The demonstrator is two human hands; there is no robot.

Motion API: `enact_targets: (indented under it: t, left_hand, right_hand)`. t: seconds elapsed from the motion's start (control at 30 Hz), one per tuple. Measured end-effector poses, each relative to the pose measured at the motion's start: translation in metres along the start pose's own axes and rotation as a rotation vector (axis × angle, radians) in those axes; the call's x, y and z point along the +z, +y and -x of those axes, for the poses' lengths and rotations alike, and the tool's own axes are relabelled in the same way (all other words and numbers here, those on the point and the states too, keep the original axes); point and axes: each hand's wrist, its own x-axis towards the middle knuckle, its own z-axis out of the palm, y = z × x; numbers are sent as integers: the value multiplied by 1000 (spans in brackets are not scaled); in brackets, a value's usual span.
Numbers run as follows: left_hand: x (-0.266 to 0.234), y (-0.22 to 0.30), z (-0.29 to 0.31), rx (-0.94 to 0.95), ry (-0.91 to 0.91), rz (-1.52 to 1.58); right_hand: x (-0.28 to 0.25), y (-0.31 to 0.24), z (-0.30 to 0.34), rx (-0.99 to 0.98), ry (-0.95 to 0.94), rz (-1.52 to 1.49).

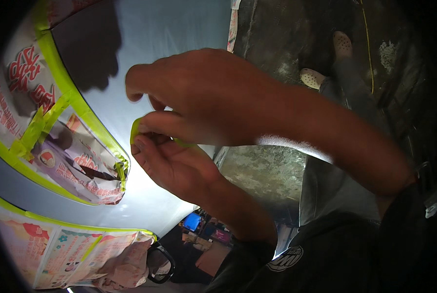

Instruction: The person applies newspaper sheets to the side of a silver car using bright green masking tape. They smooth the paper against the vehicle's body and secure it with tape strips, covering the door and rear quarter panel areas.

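My left hand (179,168) is palm up, with its thumb and fingers closed on a piece of yellow-green masking tape (136,128). Over it, my right hand (194,93) has its back upward; its fingers are curled and its thumb presses at the same tape. Most of the tape is hidden between the hands, so I cannot tell whether it is a strip or a roll. Behind them lies a smooth, pale grey-blue car panel (167,36). To the left, printed paper (81,151) covers a window area, edged with yellow-green tape.
Below is a second taped, paper-covered window (76,249), beside a black-framed side mirror (160,263). A blue box (192,221) sits among clutter at the bottom. Light clogs (312,78) stand on the stained concrete floor (265,171). A yellow cord (368,49) runs along it.
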Motion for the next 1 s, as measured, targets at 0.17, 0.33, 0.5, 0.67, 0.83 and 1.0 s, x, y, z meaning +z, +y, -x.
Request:
enact_targets:
  t: [0.17,0.33,0.5,0.67,0.83,1.0]
  left_hand:
    - [11,-10,-5,42,51,-27]
    - [28,1,-16,336,236,-422]
    - [21,18,-39,482,97,-503]
    - [7,28,-48,427,80,-496]
    - [11,25,-53,451,64,-369]
    - [11,28,-53,470,103,-336]
  right_hand:
    - [2,8,-9,-86,18,37]
    - [4,27,-21,-153,208,109]
    - [-1,29,-42,-199,241,115]
    - [5,22,-61,-239,211,96]
    - [10,1,-76,-290,166,71]
    - [25,-11,-88,-352,122,28]
